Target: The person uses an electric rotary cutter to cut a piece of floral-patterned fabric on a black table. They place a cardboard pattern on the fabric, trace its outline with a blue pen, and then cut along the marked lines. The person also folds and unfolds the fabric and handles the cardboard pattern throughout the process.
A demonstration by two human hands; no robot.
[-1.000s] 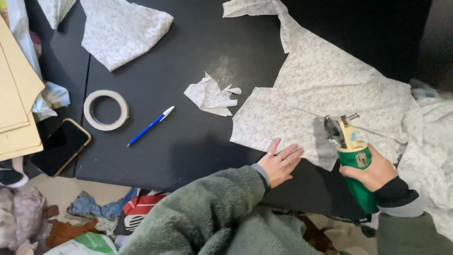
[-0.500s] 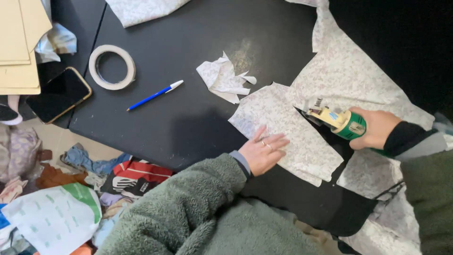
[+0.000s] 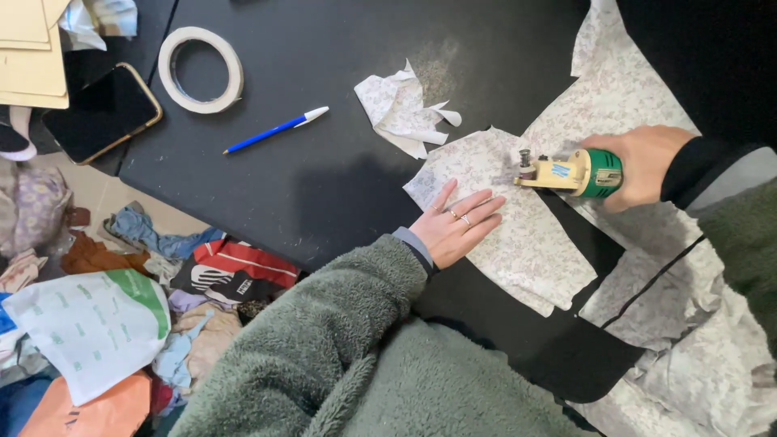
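Floral fabric (image 3: 518, 235) lies on the table (image 3: 324, 186); left hand (image 3: 453, 222) flat, grip released; right hand (image 3: 639, 166) grasps the cutter (image 3: 571, 172).

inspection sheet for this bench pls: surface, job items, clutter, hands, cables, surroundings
Surface: black table, matt, partly covered by cloth.
Job's things: pale floral-print fabric piece lying flat; green and cream handheld electric cutter resting on it, a cut gap showing behind it.
Clutter: crumpled fabric scrap; blue and white ballpoint pen; white tape roll; black phone; tan card sheets.
Grippers: left hand flat on the fabric, fingers spread; right hand gripping the cutter.
Cables: nothing seen.
Surroundings: heap of mixed coloured clothing on the floor beside the table.
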